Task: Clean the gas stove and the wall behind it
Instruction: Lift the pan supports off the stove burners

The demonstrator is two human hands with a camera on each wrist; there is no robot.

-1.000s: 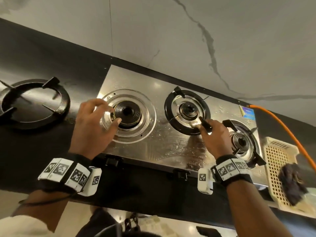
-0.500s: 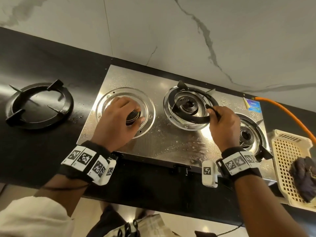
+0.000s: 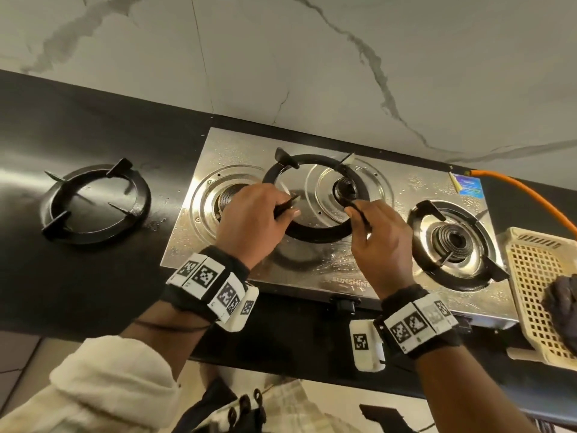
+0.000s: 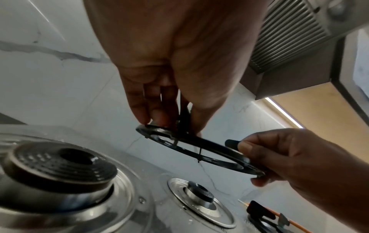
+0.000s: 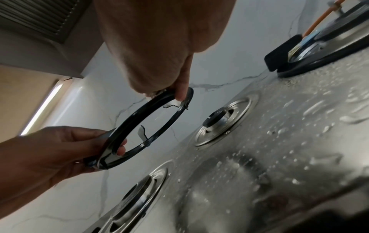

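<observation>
The steel gas stove (image 3: 315,267) is wet with droplets and stands against the white marble wall (image 3: 312,57). Both my hands hold a black ring pan support (image 3: 315,237) lifted above the stove, between the left burner (image 3: 229,198) and the middle burner (image 3: 345,189). My left hand (image 3: 281,210) pinches a prong on the ring's left side. My right hand (image 3: 359,218) pinches a prong on its right side. The left wrist view shows the ring (image 4: 199,149) clear of the stove top. In the right wrist view the ring (image 5: 179,110) hangs tilted.
A second pan support (image 3: 93,201) lies on the black counter (image 3: 78,292) at the left. A third one (image 3: 418,214) sits on the right burner. A cream basket (image 3: 530,276) with a dark cloth (image 3: 562,296) stands at the right, under an orange hose (image 3: 524,195).
My left hand left the left burner and took the ring's left side. The ring came up off the middle burner and moved left, now held by both hands.
</observation>
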